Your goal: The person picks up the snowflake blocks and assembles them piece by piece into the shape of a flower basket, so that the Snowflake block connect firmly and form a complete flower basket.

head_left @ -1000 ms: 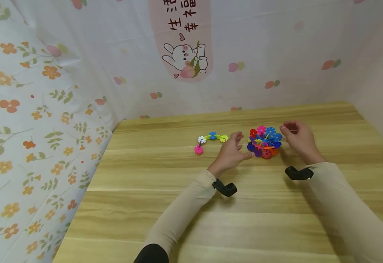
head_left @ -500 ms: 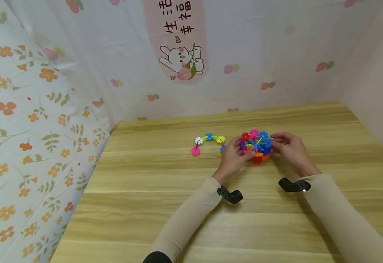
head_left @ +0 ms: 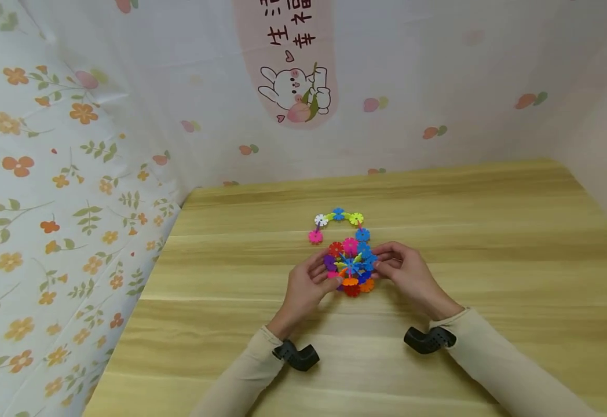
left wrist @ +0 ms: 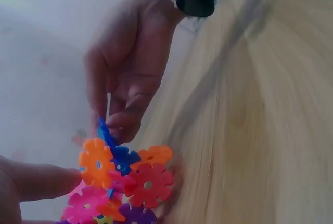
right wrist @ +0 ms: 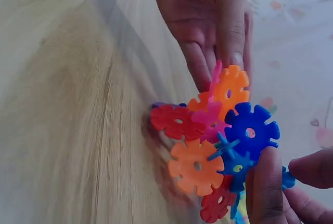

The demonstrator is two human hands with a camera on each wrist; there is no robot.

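Between both hands is a rounded cluster of interlocking snowflake discs in red, pink, blue, orange and purple. My left hand holds its left side, thumb in front. On the right side, my right hand pinches the blue discs with thumb and fingers. The right wrist view shows a dark blue disc right by the right fingertips, and an orange disc at the left thumb. Just behind the cluster lies a curved chain of snowflake discs, running from a pink disc to a blue one.
The wooden table runs back to a printed cloth wall. Another floral cloth hangs along the left side. Black wrist-camera mounts sit on both cuffs.
From standing apart beside the cluster, both hands have closed on its sides. They have brought it left and nearer to me, in front of the chain, whose blue end now shows.
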